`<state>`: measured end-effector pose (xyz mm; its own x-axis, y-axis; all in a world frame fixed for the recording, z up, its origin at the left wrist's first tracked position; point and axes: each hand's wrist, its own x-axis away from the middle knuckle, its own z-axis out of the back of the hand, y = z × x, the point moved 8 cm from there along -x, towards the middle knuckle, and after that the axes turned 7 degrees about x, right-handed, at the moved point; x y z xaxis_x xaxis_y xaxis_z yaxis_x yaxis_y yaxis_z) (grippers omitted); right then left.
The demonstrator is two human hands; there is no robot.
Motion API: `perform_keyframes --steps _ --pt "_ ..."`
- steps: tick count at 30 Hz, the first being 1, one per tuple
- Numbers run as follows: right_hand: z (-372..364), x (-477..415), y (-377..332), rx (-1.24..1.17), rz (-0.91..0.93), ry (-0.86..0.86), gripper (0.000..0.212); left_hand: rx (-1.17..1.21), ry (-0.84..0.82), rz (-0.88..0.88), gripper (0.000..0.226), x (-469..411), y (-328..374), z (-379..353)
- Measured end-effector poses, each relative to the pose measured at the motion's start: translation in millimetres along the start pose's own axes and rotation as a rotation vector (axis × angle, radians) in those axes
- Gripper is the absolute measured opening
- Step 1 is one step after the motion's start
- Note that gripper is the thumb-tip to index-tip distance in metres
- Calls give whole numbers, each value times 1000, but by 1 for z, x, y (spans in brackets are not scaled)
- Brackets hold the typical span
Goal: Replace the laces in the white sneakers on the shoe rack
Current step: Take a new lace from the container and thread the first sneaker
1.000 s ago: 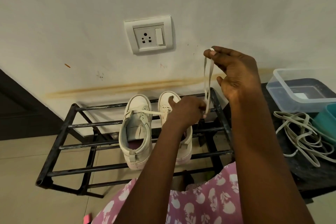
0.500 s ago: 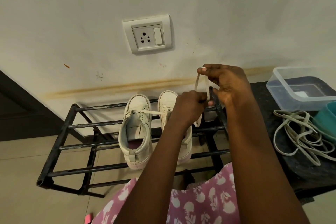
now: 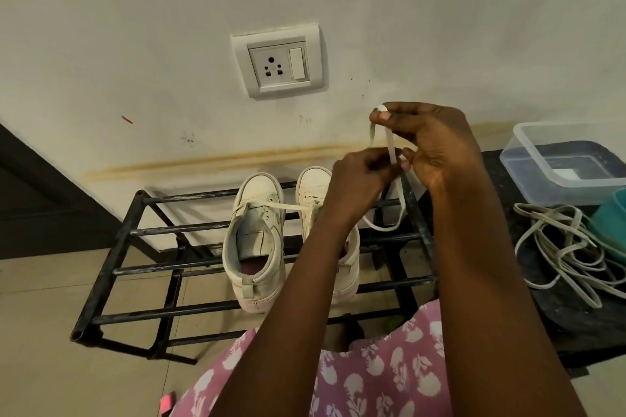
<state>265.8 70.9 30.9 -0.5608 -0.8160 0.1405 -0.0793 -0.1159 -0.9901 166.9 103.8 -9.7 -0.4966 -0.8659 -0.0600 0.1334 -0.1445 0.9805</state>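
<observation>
Two white sneakers stand side by side on the black shoe rack (image 3: 111,247): the left sneaker (image 3: 255,237) in full view, the right sneaker (image 3: 313,186) partly hidden by my left forearm. A white lace (image 3: 389,145) runs up from the shoes. My right hand (image 3: 430,142) pinches its folded top between thumb and fingers above the rack's right end. Just below, my left hand (image 3: 362,179) pinches the same lace. A loop of it (image 3: 386,227) hangs under my hands, and a strand (image 3: 284,206) crosses between the two sneakers.
A pile of loose white laces (image 3: 569,254) lies on the dark surface (image 3: 559,311) to the right, beside a clear plastic tub (image 3: 576,186) and a teal container (image 3: 609,223). A wall socket (image 3: 279,61) is above the rack. Tiled floor lies below.
My right hand came down from its raised position a second ago, then rose slightly. The lace between my hands has gone slack and now hangs in a loop below them.
</observation>
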Motion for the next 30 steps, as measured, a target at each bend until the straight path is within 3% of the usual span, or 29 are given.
perform_keyframes --steps 2,5,8,13,16,21,25,27,30 --pt "-2 -1 3 1 -2 -10 10 99 113 -8 23 -1 2 8" --pt "-5 -2 12 1 -28 0 10 -5 150 -36 21 -3 -2 10" --pt "-2 -4 17 -9 -63 35 11 -259 42 -87 20 -5 -6 0" --pt "4 -6 11 -73 -31 75 15 -760 -282 -55 21 2 -33 -33" --pt "4 -5 7 -143 2 72 16 -994 -340 -90 24 6 -40 -41" --pt "5 0 -7 -172 78 62 16 -1099 -355 -78 24 7 -45 -41" --pt "3 4 -14 -145 123 33 17 -1024 -362 -88 25 6 -41 -38" --pt "0 5 -16 -115 162 21 18 -902 -256 -104 29 3 -29 -21" --pt "-2 5 -14 23 222 39 18 -747 29 35 40 2 -22 33"
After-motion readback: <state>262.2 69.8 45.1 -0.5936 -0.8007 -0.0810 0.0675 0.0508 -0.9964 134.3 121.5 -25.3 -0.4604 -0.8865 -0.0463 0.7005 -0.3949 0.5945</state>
